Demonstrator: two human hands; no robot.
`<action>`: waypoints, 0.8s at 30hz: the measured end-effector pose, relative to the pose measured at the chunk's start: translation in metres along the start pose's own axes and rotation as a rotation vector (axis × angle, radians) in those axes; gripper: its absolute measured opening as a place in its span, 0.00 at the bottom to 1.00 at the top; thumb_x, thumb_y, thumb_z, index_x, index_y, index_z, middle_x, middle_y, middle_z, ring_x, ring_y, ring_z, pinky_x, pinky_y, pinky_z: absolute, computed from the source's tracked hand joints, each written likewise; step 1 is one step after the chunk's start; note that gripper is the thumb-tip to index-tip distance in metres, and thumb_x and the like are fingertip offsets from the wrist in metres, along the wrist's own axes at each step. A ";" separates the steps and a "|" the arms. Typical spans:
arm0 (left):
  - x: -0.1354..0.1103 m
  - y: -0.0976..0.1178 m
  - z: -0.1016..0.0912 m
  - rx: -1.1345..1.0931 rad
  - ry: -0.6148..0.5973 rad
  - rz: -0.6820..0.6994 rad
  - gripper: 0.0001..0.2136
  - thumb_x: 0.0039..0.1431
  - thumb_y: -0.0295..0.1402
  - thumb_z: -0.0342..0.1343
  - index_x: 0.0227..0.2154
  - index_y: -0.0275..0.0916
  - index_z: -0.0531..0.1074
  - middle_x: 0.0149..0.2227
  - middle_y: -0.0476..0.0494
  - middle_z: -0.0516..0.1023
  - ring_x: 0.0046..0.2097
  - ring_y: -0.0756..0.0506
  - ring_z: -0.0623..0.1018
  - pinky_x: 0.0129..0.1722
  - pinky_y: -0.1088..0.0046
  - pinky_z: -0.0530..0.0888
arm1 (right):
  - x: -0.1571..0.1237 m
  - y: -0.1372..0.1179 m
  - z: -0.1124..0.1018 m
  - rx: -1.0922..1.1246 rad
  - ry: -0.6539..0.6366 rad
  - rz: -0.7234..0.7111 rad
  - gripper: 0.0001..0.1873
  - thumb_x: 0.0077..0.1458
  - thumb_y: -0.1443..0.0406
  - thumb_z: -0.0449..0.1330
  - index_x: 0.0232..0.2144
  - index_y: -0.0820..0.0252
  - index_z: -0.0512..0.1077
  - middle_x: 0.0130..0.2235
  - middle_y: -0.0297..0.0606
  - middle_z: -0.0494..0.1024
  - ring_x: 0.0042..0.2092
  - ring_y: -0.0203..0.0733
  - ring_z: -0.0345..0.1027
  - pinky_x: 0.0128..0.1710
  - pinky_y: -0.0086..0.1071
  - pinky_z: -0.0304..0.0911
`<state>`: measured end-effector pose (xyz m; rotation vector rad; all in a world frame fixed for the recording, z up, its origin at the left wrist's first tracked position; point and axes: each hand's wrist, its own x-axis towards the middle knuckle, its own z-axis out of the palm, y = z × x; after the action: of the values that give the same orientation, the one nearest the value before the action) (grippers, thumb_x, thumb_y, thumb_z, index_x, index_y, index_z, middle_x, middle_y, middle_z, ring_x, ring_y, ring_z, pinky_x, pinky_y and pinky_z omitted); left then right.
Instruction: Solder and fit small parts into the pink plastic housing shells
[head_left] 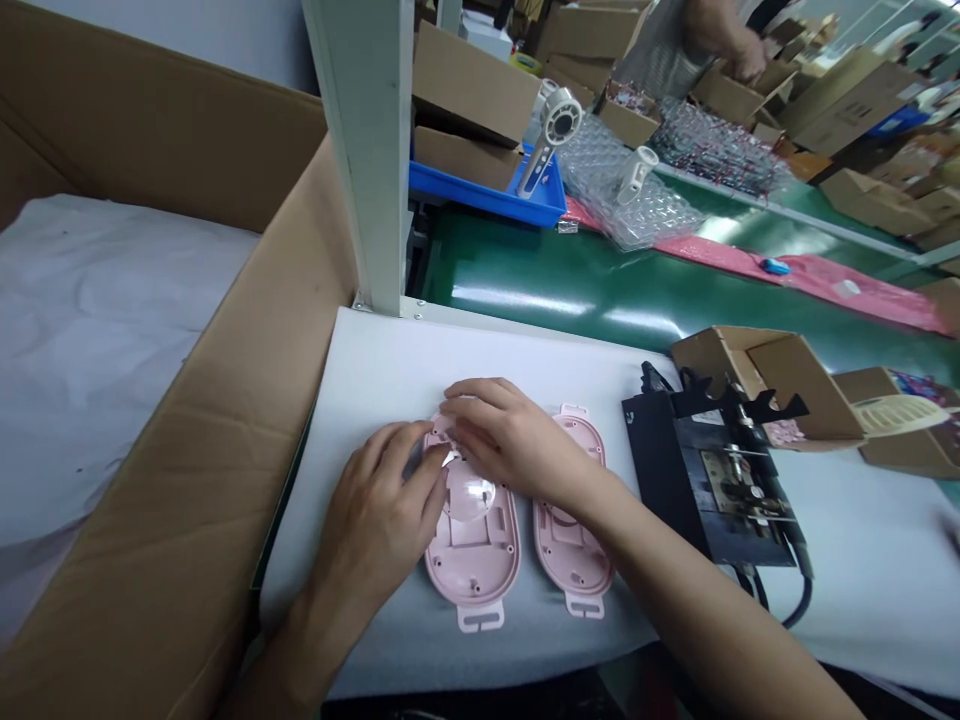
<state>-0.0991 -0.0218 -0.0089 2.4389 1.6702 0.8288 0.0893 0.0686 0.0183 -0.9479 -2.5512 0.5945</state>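
Observation:
A pink plastic shell half [474, 570] lies hollow side up on the white bench mat, with ribs, screw posts and a slotted tab at its near end. Around the far left rim of this shell curl the fingers of my left hand [382, 500]. My right hand [510, 435] bends over its far end, fingers drawn together; whatever is at the fingertips is hidden. A clear, shiny round piece [471, 495] sits in the middle of the shell. Just to the right, partly under my right forearm, is a second pink shell half [574, 555].
Right of the shells stands a black metal fixture [712, 480] with cables. Behind it are cardboard boxes [806, 385] with small parts. A large carton [277, 330] borders the left. Beyond a post [367, 150] runs a green conveyor [525, 270] with handheld fans; another person works across it.

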 end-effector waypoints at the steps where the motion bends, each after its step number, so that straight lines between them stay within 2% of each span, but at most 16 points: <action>1: 0.000 0.000 0.000 0.009 -0.003 0.003 0.11 0.65 0.26 0.57 0.49 0.36 0.75 0.54 0.37 0.75 0.54 0.35 0.74 0.50 0.52 0.77 | 0.001 0.000 0.001 0.001 -0.012 0.005 0.14 0.67 0.69 0.55 0.53 0.61 0.73 0.56 0.45 0.72 0.55 0.45 0.67 0.59 0.43 0.67; 7: 0.000 0.002 0.001 0.016 -0.023 0.010 0.13 0.65 0.25 0.56 0.51 0.36 0.74 0.54 0.38 0.75 0.55 0.35 0.73 0.51 0.52 0.77 | -0.001 -0.001 -0.002 0.048 -0.014 -0.008 0.12 0.66 0.69 0.56 0.48 0.58 0.77 0.59 0.44 0.69 0.60 0.47 0.63 0.61 0.44 0.65; 12: 0.000 0.001 0.001 0.020 0.008 0.008 0.14 0.66 0.27 0.55 0.53 0.34 0.73 0.55 0.36 0.75 0.55 0.35 0.73 0.52 0.52 0.77 | -0.005 -0.002 0.002 -0.017 0.027 -0.031 0.09 0.66 0.66 0.57 0.41 0.61 0.78 0.58 0.46 0.70 0.58 0.49 0.64 0.59 0.47 0.67; 15: 0.000 0.002 0.002 0.058 -0.004 -0.010 0.14 0.67 0.28 0.55 0.54 0.36 0.72 0.57 0.37 0.75 0.57 0.34 0.72 0.50 0.52 0.76 | -0.007 -0.008 0.007 -0.087 0.066 -0.040 0.08 0.64 0.67 0.57 0.41 0.62 0.77 0.59 0.47 0.70 0.60 0.52 0.62 0.59 0.49 0.68; 19: 0.001 0.005 0.003 0.120 -0.068 -0.042 0.15 0.69 0.31 0.53 0.57 0.39 0.71 0.60 0.38 0.73 0.59 0.31 0.70 0.49 0.51 0.76 | -0.010 -0.017 0.011 -0.141 0.065 0.035 0.10 0.63 0.69 0.55 0.43 0.64 0.75 0.59 0.51 0.70 0.60 0.56 0.62 0.57 0.51 0.69; 24: 0.000 0.003 0.006 0.123 -0.092 -0.044 0.17 0.70 0.32 0.51 0.59 0.39 0.69 0.61 0.37 0.72 0.59 0.31 0.70 0.49 0.50 0.75 | -0.013 -0.019 0.017 -0.071 0.108 0.110 0.08 0.64 0.68 0.57 0.42 0.61 0.75 0.58 0.49 0.72 0.59 0.53 0.65 0.56 0.50 0.69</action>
<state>-0.0936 -0.0215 -0.0125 2.4667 1.7839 0.6165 0.0813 0.0424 0.0111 -1.1193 -2.4506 0.4722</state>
